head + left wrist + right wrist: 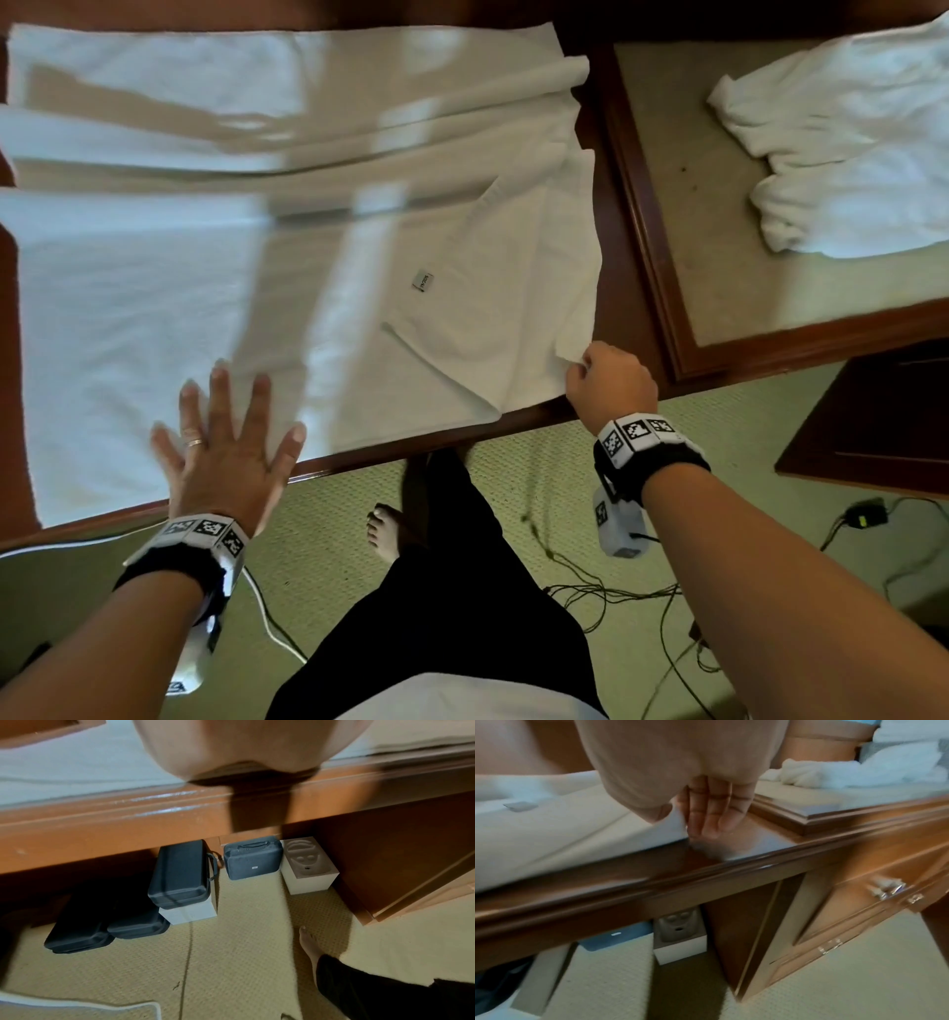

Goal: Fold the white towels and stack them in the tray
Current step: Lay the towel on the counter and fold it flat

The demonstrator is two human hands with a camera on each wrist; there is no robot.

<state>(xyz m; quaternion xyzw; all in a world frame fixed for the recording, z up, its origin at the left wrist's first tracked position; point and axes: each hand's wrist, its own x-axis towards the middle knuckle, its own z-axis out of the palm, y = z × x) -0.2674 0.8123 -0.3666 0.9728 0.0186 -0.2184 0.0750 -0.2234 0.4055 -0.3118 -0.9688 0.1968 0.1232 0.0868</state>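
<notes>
At the table's near edge my right hand pinches the front right corner of the spread white towel, while my left hand lies flat, fingers splayed, on its near left part. Its long axis runs left-right ahead of both hands, so I judge the right hand leads the fold leftward. Only the right wrist view shows the fingers curled under the cloth; the tray sits right, holding crumpled towels.

A spread towel covers the desk from its left end almost to the tray, which sits on the desk's right. In the tray, at its far right, lie crumpled towels. Under the desk, cases and boxes stand on the carpet.
</notes>
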